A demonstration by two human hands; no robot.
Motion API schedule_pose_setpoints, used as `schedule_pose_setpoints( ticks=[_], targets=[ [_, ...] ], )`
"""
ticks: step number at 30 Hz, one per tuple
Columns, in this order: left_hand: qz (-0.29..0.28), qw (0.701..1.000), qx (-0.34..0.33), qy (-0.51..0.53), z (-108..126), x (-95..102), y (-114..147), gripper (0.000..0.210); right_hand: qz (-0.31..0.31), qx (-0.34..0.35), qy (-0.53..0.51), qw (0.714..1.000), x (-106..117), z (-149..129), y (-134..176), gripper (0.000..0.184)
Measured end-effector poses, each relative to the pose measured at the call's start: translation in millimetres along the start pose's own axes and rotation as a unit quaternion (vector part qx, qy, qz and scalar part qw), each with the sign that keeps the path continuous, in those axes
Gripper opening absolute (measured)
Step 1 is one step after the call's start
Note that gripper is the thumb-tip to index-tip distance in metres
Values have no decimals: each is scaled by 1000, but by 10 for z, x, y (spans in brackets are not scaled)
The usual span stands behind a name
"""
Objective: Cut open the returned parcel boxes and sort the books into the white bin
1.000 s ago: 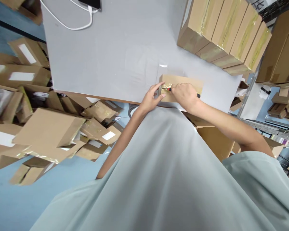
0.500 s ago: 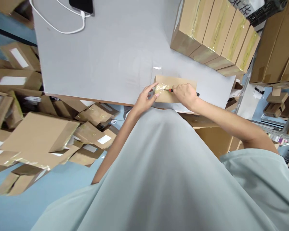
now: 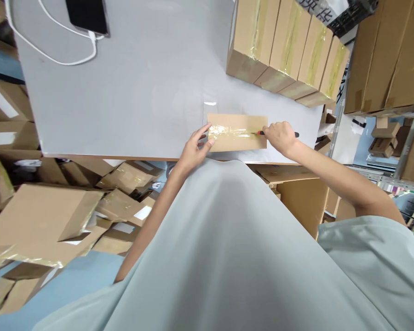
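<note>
A small cardboard box (image 3: 238,143) lies near the table's front edge, with shiny tape along its top and a slit line running through the tape. My left hand (image 3: 193,149) grips the box's left end, thumb and fingers apart on its corners. In my right hand (image 3: 281,137), a closed fist, is a utility knife with a red and black handle (image 3: 261,133). Its tip is over the right part of the taped seam; the blade is too small to make out clearly.
Several taped cardboard boxes (image 3: 255,43) stand in a row at the table's back right. A phone (image 3: 87,16) with a white cable (image 3: 65,63) is at the back left. Opened cartons (image 3: 37,216) pile up on the floor to the left. An open carton (image 3: 301,200) stands below the table's right side.
My right hand has drawn the utility knife rightward along the tape, from the box's left part to its right end. My left hand stays on the box. The view has shifted somewhat.
</note>
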State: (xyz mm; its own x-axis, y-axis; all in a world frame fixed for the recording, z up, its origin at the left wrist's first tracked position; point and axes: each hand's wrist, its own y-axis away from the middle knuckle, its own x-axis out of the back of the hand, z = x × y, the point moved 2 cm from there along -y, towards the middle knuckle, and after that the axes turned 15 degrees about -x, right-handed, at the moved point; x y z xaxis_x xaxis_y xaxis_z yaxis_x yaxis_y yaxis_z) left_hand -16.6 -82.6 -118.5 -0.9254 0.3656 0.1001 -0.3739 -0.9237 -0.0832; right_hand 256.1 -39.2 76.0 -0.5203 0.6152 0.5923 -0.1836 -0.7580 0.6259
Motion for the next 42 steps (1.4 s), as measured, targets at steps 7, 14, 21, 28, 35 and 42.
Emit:
schedule_pose_setpoints(
  ticks=[7, 14, 21, 28, 35, 42],
  targets=[
    [3, 1000, 16, 8, 7, 4, -15, 77, 15, -6, -14, 1000, -234, 347, -26, 39],
    [8, 1000, 18, 6, 32, 12, -20, 78, -4, -26, -10, 1000, -491, 681, -78, 45],
    [2, 1000, 22, 14, 70, 10, -33, 82, -16, -19, -55, 998, -779, 890, -223, 50],
    [-7, 1000, 20, 23, 103, 49, -67, 78, 3, -7, -158, 987, -1223, 875, -167, 41],
    [-27, 999, 24, 1, 74, 185, -71, 83, 14, -58, -365, 929, -1914, 803, -49, 46],
    [7, 997, 70, -14, -154, 770, 39, 90, -34, -174, -767, 617, -2166, -15, -219, 78]
  ],
)
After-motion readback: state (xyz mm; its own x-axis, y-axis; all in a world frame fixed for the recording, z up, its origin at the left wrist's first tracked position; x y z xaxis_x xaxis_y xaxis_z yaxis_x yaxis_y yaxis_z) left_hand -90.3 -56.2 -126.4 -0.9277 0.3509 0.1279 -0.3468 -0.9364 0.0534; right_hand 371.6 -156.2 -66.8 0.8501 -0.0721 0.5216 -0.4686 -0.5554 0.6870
